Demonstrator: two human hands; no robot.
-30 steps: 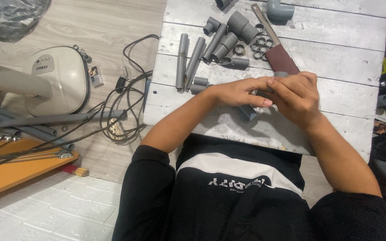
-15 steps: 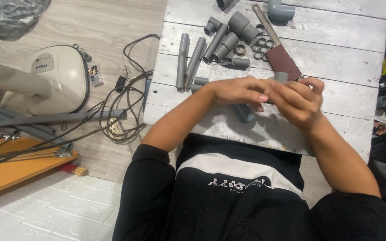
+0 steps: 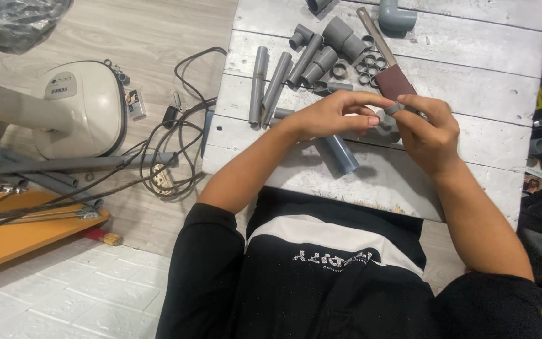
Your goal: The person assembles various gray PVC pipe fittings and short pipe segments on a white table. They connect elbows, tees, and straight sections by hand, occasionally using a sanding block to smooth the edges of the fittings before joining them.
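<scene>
held piece: a small grey ring (image 3: 394, 108), pinched between the fingertips of both hands, lifted just above the counter (image 3: 472, 75) about midway along its width, nearer the far half than the near edge.
right grip: the right hand (image 3: 431, 135) is clenched on the ring with thumb and forefinger; the other fingers curl underneath.
left grip: the left hand (image 3: 334, 116) reaches across from the left, forefinger stretched out so its tip meets the ring; thumb tucked below. whether it truly grasps the ring or only touches it i cannot tell.
key relation: the ring sits at the meeting point of the two hands, to the right of the left palm and at the upper left tip of the right hand; the right hand looks the nearer and firmer holder.
ring axis: too small to tell for certain; its open face seems turned roughly upward.
below the hands: a short blue-grey pipe stub (image 3: 341, 154) lies on the counter under the left hand, its long axis slanting from the far left toward the near right.
just beyond: a tool with a dark red handle (image 3: 398, 80) lies just past the ring, its metal shaft pointing to the far edge; a cluster of loose grey rings (image 3: 365, 66) beside it.
far left part: several grey pipe lengths (image 3: 271, 88) lie side by side, running toward the far edge.
</scene>
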